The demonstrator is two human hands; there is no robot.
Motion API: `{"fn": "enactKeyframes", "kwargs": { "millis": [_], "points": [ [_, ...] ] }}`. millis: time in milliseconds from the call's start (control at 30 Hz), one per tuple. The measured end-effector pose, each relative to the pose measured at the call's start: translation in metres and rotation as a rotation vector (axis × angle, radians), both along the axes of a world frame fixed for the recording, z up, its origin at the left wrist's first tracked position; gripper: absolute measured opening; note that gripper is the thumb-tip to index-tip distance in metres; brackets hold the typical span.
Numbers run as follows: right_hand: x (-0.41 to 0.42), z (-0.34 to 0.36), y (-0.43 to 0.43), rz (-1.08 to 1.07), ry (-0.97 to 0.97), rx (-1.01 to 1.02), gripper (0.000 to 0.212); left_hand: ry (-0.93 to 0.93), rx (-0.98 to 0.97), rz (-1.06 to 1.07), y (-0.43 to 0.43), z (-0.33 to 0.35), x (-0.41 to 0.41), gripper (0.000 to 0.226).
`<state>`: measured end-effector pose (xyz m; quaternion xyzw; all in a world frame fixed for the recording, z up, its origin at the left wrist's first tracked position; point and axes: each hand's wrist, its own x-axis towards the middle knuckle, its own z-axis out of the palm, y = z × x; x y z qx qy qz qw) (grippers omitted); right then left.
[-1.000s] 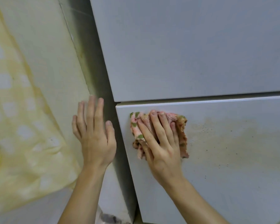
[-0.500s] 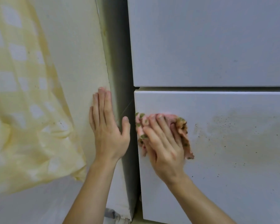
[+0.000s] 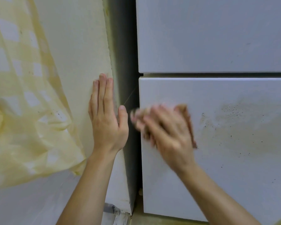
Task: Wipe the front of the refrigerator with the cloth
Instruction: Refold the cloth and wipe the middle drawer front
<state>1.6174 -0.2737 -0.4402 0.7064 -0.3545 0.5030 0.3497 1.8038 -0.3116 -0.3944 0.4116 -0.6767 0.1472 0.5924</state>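
Yellow checked curtain hangs far left. Your left hand lies flat on wall, fingers spread loose, grasping nothing. Your right hand, motion-blurred, presses cloth against refrigerator lower door, near its left edge. Brown specks right of cloth.

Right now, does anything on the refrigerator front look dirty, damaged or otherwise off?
Yes: a yellowish-brown stain with dark specks covers the lower door, right of the cloth under the right hand. The upper door looks clean.
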Motion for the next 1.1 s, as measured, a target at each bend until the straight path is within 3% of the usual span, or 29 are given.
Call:
{"fn": "enactKeyframes", "kwargs": {
  "millis": [100,200,333,433,500,600,733,833,933,1100],
  "points": [
    [0.015,0.063,-0.014,-0.024,-0.262,-0.208,0.023,0.003,0.011,-0.017,0.001,0.001,0.001,0.067],
    [0.026,0.050,-0.022,-0.033,-0.251,-0.245,0.023,-0.002,-0.007,-0.048,0.001,0.000,0.005,0.059],
    [0.014,-0.042,-0.018,0.033,0.089,-0.039,0.036,0.011,-0.034,-0.043,0.001,0.002,0.002,0.055],
    [-0.011,-0.123,-0.002,0.010,0.454,0.231,0.063,0.044,-0.038,-0.019,0.003,0.004,-0.006,0.055],
    [-0.023,-0.140,0.006,0.000,0.558,0.278,0.061,0.040,-0.033,-0.011,0.004,0.003,-0.008,0.056],
    [-0.016,-0.098,0.007,0.090,0.420,0.274,0.044,0.036,-0.029,-0.008,0.003,0.001,-0.008,0.057],
    [0.008,0.011,-0.001,-0.017,-0.048,-0.115,0.034,0.041,-0.023,-0.016,0.003,0.002,-0.007,0.057],
    [0.020,0.064,-0.005,-0.088,-0.256,-0.192,0.027,0.040,-0.007,-0.038,0.004,0.002,-0.004,0.056],
    [0.028,0.039,-0.009,-0.115,-0.226,-0.183,0.027,0.035,-0.029,-0.075,0.003,0.001,-0.001,0.053],
    [-0.008,-0.081,0.003,-0.090,0.227,0.004,0.037,0.038,-0.073,-0.038,0.007,-0.002,-0.020,0.054]
  ]
}}
